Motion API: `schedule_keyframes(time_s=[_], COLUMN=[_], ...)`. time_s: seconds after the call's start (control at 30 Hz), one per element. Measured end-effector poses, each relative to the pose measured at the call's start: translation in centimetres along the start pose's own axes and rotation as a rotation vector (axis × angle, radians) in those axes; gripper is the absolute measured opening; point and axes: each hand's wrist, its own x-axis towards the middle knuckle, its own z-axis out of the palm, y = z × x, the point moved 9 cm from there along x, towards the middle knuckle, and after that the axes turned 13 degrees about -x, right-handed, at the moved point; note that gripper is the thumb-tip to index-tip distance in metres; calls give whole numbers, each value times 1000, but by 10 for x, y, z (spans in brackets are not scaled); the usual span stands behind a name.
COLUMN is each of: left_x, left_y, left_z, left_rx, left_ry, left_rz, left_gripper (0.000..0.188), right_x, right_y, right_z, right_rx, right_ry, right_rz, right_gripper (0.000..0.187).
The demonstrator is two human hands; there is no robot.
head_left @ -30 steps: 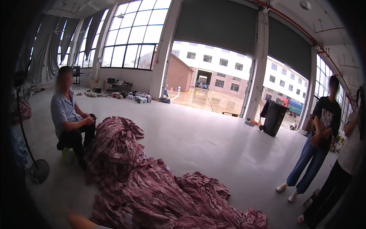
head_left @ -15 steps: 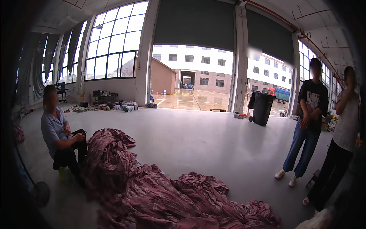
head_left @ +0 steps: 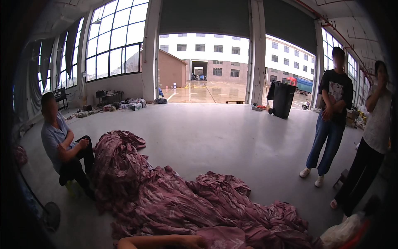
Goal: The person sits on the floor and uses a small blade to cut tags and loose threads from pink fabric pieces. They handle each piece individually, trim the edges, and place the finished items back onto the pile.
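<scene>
A long heap of crumpled dusky-pink patterned fabric (head_left: 166,199) lies on the floor before me, stretching from the left toward the lower right. My left forearm crosses the bottom edge of the picture. At its end my left hand (head_left: 195,241) is bent down onto the near part of the heap, its fingers curled against the fabric beside a smoother, flatter panel (head_left: 224,237). The fingertips are hidden by the lower edge. My right hand is out of the picture.
A seated person (head_left: 62,139) is left of the heap; two people (head_left: 333,108) stand at the right. A whitish bag (head_left: 342,232) lies at lower right, a fan-like stand (head_left: 52,216) at lower left. A black wheeled bin (head_left: 283,99) stands near the open doorway.
My left forearm and hand have come into view at the bottom edge. The view has tilted slightly down. The seated person's arms are now folded closer to the chest.
</scene>
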Motion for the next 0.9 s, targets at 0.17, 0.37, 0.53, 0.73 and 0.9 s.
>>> schedule_keyframes(time_s=[0.17, 0.37, 0.53, 0.73, 0.9], left_x=[50, 77, 132, 94, 72], left_y=[109, 41, -39, -50, -28], left_z=[-18, 20, 31, 15, -27], left_rx=[299, -222, -573, -721, -1033], left_ry=[356, 77, 85, 95, 373], left_rz=[591, 238, 70, -126, 86], left_gripper=[64, 70, 47, 40, 24], right_x=[-18, -9, -18, -17, -33], right_y=[8, 3, -13, 55, 67], right_z=[-28, -13, -33, -21, -15], right_rx=[42, 364, 782, 740, 590], right_ry=[148, 70, 97, -49, -107], right_rz=[19, 242, 307, 429, 519], right_gripper=[9, 9, 9, 29, 7])
